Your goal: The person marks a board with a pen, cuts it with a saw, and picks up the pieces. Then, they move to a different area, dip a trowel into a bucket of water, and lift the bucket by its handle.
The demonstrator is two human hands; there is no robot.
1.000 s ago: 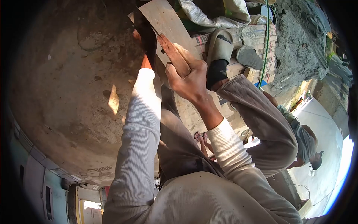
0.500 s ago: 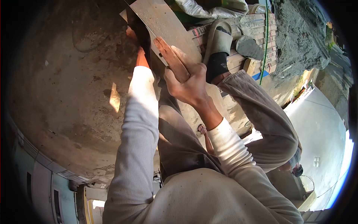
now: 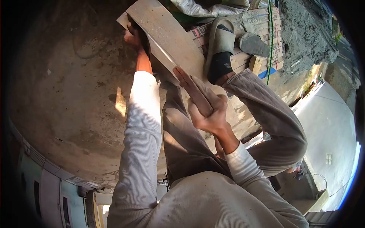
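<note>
My right hand (image 3: 211, 114) is closed around the wooden handle (image 3: 194, 91) of a handsaw. Its thin blade, seen nearly edge-on, runs up and left along a slit in a flat, dusty, light-brown board (image 3: 173, 28). At the board's far left side my left hand (image 3: 133, 39) grips the edge, its fingers partly in shadow beside a dark gap. A foot in a grey slide sandal (image 3: 224, 40) and black sock rests at the board's right side.
Stacked printed cartons (image 3: 243, 22) lie right of the board, with a grey flat rounded object (image 3: 254, 46) on them. A green rope (image 3: 271, 41) crosses the cartons. Behind stands a grey sand-like heap (image 3: 304, 38); a silvery sack (image 3: 213, 9) lies at the top. Stained concrete floor (image 3: 76, 95) spreads left.
My right hand has drawn the saw handle back toward my body, down and to the right, exposing more blade. My left hand shows more clearly at the board's edge.
</note>
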